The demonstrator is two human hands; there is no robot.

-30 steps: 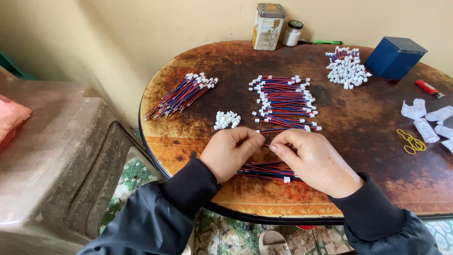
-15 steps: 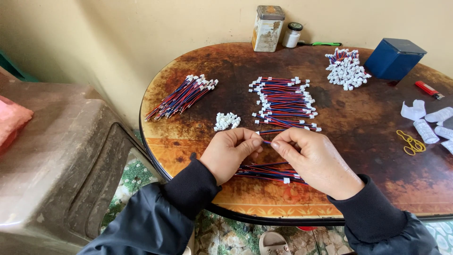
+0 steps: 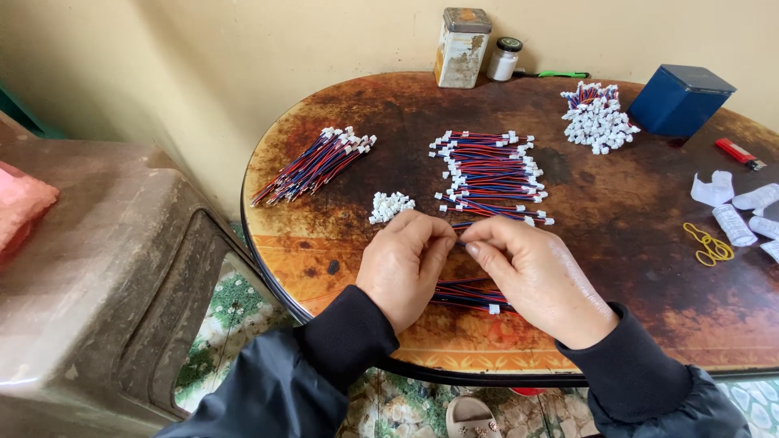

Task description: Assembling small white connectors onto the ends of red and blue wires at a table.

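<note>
My left hand (image 3: pixel 408 264) and my right hand (image 3: pixel 535 276) meet fingertip to fingertip over the front of a worn brown table (image 3: pixel 633 203). Between the fingertips they pinch a thin red and blue wire (image 3: pixel 459 240); what sits at its end is hidden by the fingers. Under my hands lies a small bundle of red and blue wires (image 3: pixel 475 294). Just beyond them is a spread pile of wires with white connectors (image 3: pixel 489 174). A little heap of loose white connectors (image 3: pixel 389 205) rests near my left hand.
A tied-looking bundle of wires (image 3: pixel 316 162) lies at the left. Another heap of connector ends (image 3: pixel 596 118), a blue box (image 3: pixel 680 99), a rusty tin (image 3: pixel 462 47), a small jar (image 3: pixel 506 58), a red lighter (image 3: pixel 737 152), yellow rubber bands (image 3: pixel 707 243) and white rolls (image 3: pixel 742 212) are around. A grey plastic stool (image 3: pixel 105 268) stands left.
The hands stay together in the same spot; the fingers shift only slightly on the wire. Nothing else on the table has moved.
</note>
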